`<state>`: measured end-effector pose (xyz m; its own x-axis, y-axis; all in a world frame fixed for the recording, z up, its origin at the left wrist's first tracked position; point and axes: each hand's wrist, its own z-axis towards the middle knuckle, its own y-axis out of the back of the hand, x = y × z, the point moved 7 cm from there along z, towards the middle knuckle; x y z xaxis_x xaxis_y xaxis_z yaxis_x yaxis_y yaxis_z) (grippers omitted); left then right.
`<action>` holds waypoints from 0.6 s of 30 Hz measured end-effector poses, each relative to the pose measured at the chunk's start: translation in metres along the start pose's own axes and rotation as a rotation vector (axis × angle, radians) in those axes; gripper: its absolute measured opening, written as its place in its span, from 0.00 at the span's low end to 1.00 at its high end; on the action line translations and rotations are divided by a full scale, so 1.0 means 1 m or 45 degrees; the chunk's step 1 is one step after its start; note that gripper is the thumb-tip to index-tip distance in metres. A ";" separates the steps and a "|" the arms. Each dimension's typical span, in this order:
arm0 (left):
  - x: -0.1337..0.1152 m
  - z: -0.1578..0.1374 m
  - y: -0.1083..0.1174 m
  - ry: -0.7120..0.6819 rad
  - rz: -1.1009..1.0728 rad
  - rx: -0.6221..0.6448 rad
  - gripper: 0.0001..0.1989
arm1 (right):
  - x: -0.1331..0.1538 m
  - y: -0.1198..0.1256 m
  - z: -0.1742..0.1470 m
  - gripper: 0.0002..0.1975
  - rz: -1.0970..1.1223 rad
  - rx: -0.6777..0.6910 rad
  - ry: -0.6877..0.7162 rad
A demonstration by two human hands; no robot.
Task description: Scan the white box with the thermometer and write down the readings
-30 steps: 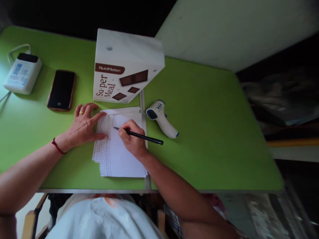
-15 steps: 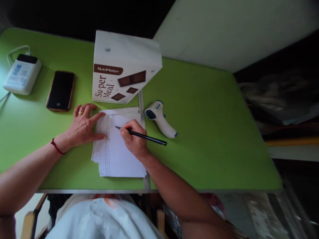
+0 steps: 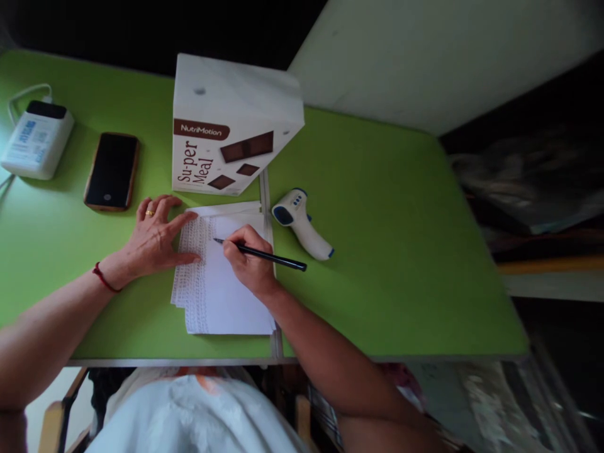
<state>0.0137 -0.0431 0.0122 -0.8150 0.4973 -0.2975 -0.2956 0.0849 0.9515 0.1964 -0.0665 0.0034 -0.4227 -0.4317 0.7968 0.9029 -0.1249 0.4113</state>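
Observation:
Several white paper sheets (image 3: 236, 302) lie stacked, a little out of line, on the green table (image 3: 387, 251). Small handwriting in narrow columns covers the left part of the top sheet; its right part is blank. My right hand (image 3: 250, 258) grips a black pen (image 3: 276, 257), its tip at the paper beside the written columns. With fingers spread, my left hand (image 3: 158, 239) rests at the sheets' left edge, thumb and index finger on the paper. It wears a gold ring, and a red cord circles the wrist.
A white box (image 3: 236, 126) lettered "NutriMotion Su-per Meal" stands just behind the sheets. Right of them lies a white-and-blue infrared thermometer (image 3: 304, 226). A phone (image 3: 112, 171) and a white power bank (image 3: 40, 139) with a cable are on the left.
The whole view has shifted slightly. The pen's back end has swung a little left and down in my right hand; my left hand stays in place on the paper.

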 end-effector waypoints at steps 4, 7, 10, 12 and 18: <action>0.001 0.000 -0.001 -0.008 -0.003 -0.003 0.42 | 0.000 -0.001 0.000 0.08 -0.027 0.025 0.012; 0.001 0.000 -0.001 -0.009 -0.012 -0.009 0.43 | 0.001 -0.001 0.000 0.08 -0.009 0.021 0.036; 0.000 0.000 -0.001 -0.010 -0.014 -0.013 0.42 | 0.003 0.000 0.001 0.08 0.011 0.005 0.060; 0.000 0.000 -0.001 -0.013 -0.010 -0.014 0.42 | 0.003 0.000 0.000 0.09 0.021 -0.003 0.063; 0.000 0.001 0.000 -0.010 -0.008 -0.008 0.42 | 0.001 0.003 0.000 0.09 0.020 -0.062 0.031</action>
<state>0.0142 -0.0427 0.0120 -0.8090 0.5037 -0.3031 -0.3041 0.0826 0.9491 0.1989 -0.0678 0.0059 -0.4069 -0.4556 0.7918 0.9124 -0.1608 0.3763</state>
